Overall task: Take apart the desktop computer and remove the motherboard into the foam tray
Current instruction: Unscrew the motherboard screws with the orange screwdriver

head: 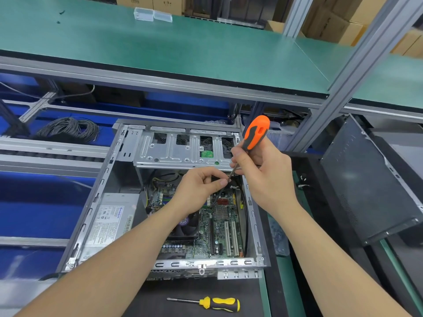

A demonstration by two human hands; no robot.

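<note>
Motherboard (219,225) seated flat in the open computer case (90,209), directly below both hands.

Right hand (267,181): fingers curled round the lower handle of the orange screwdriver (255,133), held tilted, with the shaft running down and left toward the board. Left hand (199,191): thumb and forefinger pinch that shaft just below the right hand, above the board's far edge. Drive cage (180,149): just beyond the hands. Power supply (109,223): left of the left forearm, inside the case. Yellow screwdriver (219,304): lies untouched outside the case, between the forearms, near the person.
</note>
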